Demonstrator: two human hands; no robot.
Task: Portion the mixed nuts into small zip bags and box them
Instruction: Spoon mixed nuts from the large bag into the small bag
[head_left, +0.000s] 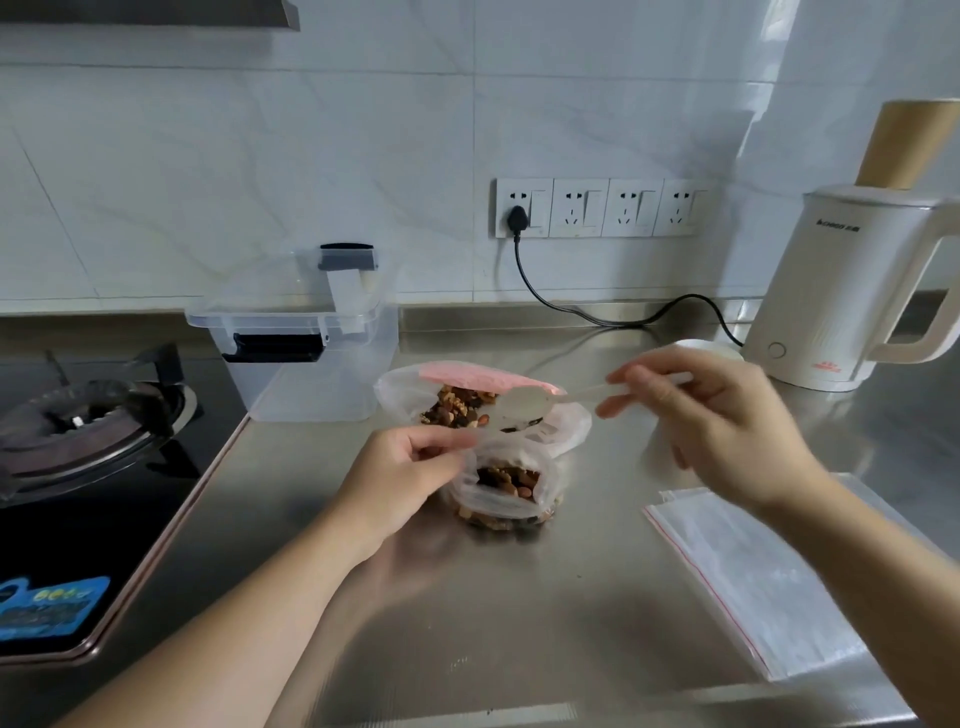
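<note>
A large plastic bag of mixed nuts (457, 408) with a pink strip lies open at the middle of the steel counter. In front of it stands a small zip bag (506, 491) partly filled with nuts. My left hand (405, 467) pinches the small bag's rim and holds it open. My right hand (711, 415) grips the handle of a white plastic spoon (524, 405), whose bowl hovers between the two bags. A clear lidded storage box (306, 343) stands behind, to the left. A stack of empty zip bags (753, 577) lies at the right.
A gas stove (88, 421) fills the left side. A white electric kettle (852, 291) stands at the back right, its black cord (571, 306) running to the wall sockets. A small white round object (711, 349) sits behind my right hand.
</note>
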